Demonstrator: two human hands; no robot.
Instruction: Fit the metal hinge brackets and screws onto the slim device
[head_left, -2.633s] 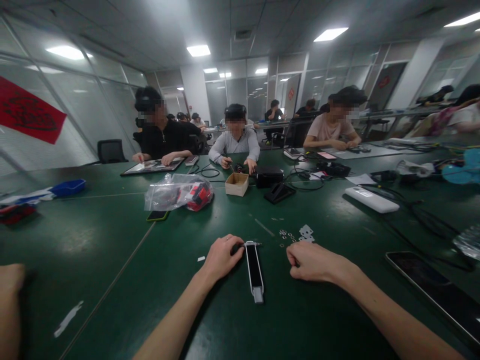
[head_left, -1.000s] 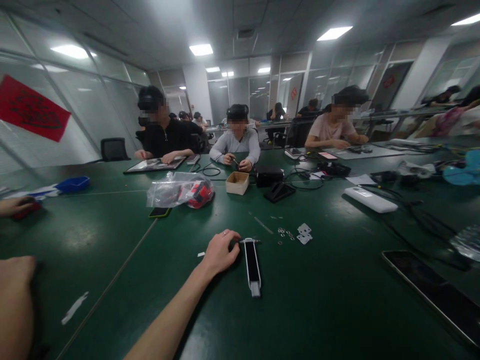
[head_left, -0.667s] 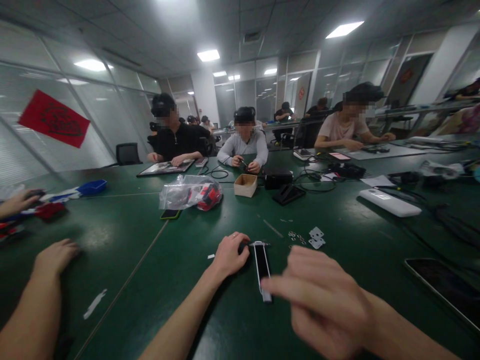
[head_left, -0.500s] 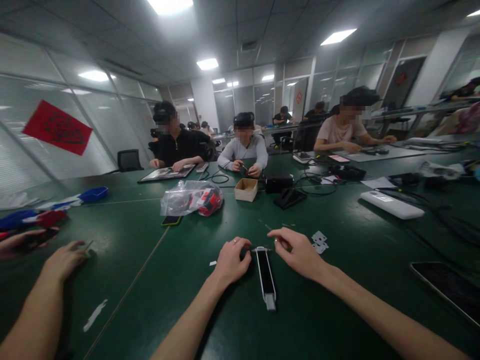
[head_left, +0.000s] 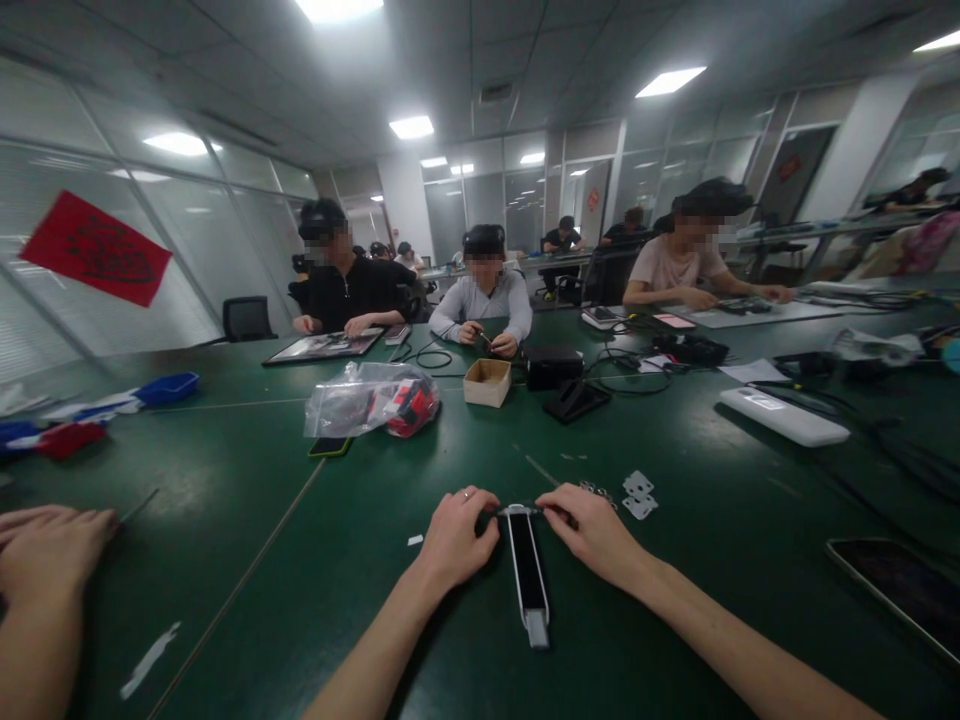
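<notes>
A long, narrow piece with a black top and pale frame [head_left: 528, 560] lies on the green table, its grey block end towards me. A thin crossbar sticks out both sides of its far end. My left hand [head_left: 457, 535] is closed at the bar's left end, thumb and fingers pinched around it. At the right end, my right hand [head_left: 592, 525] has its fingertips closed on the bar; whatever small part sits there is hidden. Beyond my right hand lie several small metal bits [head_left: 598, 490] and pale plates with holes [head_left: 639, 495].
Another person's hand [head_left: 64, 550] at the left edge holds a thin tool. Ahead are a clear plastic bag [head_left: 345, 402], a small open box [head_left: 487, 382] and a black stand [head_left: 576, 400]. A white device [head_left: 784, 415] and phone [head_left: 892, 590] lie right.
My right hand has come down and left, and its fingertips now meet the bar's right end. My left hand stays at the left end. The neighbour's hand has shifted left.
</notes>
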